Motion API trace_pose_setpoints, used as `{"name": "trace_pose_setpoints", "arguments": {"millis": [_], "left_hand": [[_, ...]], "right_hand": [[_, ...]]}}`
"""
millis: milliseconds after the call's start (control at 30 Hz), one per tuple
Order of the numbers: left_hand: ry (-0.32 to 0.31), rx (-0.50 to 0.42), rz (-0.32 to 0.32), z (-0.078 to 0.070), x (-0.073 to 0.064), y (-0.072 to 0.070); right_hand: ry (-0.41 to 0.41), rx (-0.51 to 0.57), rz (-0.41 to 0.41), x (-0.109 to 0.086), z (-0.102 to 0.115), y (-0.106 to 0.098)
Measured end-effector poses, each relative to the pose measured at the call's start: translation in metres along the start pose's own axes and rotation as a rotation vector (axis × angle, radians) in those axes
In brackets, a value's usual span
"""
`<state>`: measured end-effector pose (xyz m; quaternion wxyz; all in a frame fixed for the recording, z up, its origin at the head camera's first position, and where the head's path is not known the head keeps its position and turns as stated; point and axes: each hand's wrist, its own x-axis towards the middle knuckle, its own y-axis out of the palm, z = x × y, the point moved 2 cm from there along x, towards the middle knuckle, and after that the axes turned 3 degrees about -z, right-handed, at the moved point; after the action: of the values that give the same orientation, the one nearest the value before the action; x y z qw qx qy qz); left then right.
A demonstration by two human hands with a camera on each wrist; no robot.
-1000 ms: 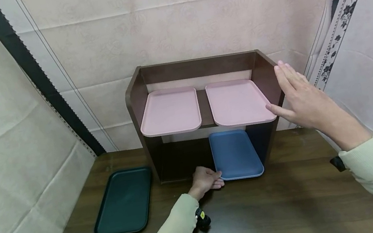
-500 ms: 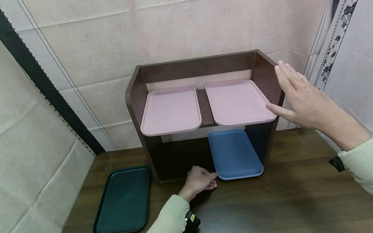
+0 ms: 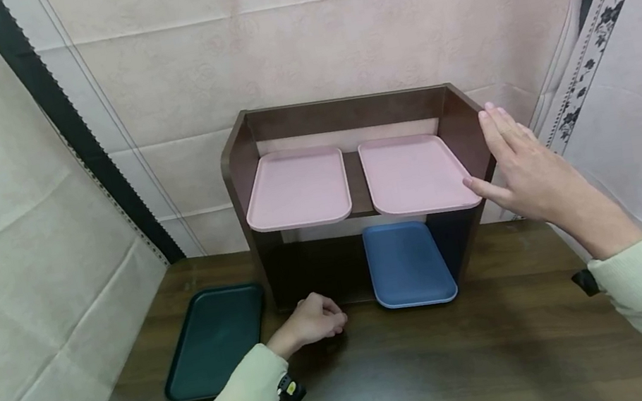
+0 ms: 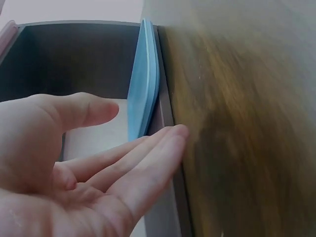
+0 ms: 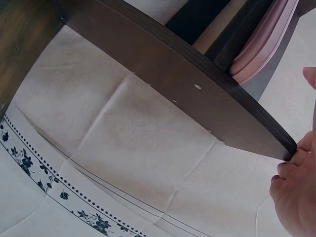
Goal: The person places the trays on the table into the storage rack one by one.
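Observation:
In the head view my left hand (image 3: 311, 320) is over the table just in front of the shelf's lower left compartment, holding nothing. The left wrist view shows its thumb apart from the fingers. A blue tray (image 3: 409, 264) lies in the lower right compartment, its front edge sticking out a little, to the right of that hand. My right hand (image 3: 532, 174) rests with extended fingers against the right side of the brown two-tier shelf (image 3: 344, 110). Its thumb is by the front corner of the right pink tray (image 3: 416, 173) on the upper level.
Another pink tray (image 3: 298, 189) lies at the left of the upper level. A dark green tray (image 3: 216, 337) is on the wooden table (image 3: 428, 368), left of the shelf and partly behind my left forearm. Pale cloth (image 3: 331, 41) hangs behind and at both sides.
My left hand has let go of the blue tray's front left corner and moved left, away from it. The blue tray stays in place, and my right hand keeps its position on the shelf.

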<state>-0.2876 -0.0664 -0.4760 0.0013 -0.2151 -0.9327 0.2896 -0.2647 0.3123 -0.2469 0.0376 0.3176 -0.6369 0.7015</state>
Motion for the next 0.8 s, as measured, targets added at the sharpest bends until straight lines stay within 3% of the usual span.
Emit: {"name": "trace_pose_setpoints", "arguments": {"millis": [200, 400, 633, 800], "left_hand": [[0.059, 0.165, 0.047, 0.004, -0.031, -0.027], [0.073, 0.237, 0.092, 0.008, -0.067, -0.059], [0.054, 0.309, 0.060, 0.008, -0.100, -0.095], [0.035, 0.400, 0.000, 0.018, -0.115, -0.114]], "right_hand": [[-0.002, 0.004, 0.002, -0.001, -0.001, 0.001], [-0.008, -0.003, 0.011, 0.001, -0.001, 0.002], [-0.003, 0.006, 0.007, 0.001, -0.001, 0.000], [0.002, 0.011, 0.009, 0.002, 0.000, 0.000]]}}
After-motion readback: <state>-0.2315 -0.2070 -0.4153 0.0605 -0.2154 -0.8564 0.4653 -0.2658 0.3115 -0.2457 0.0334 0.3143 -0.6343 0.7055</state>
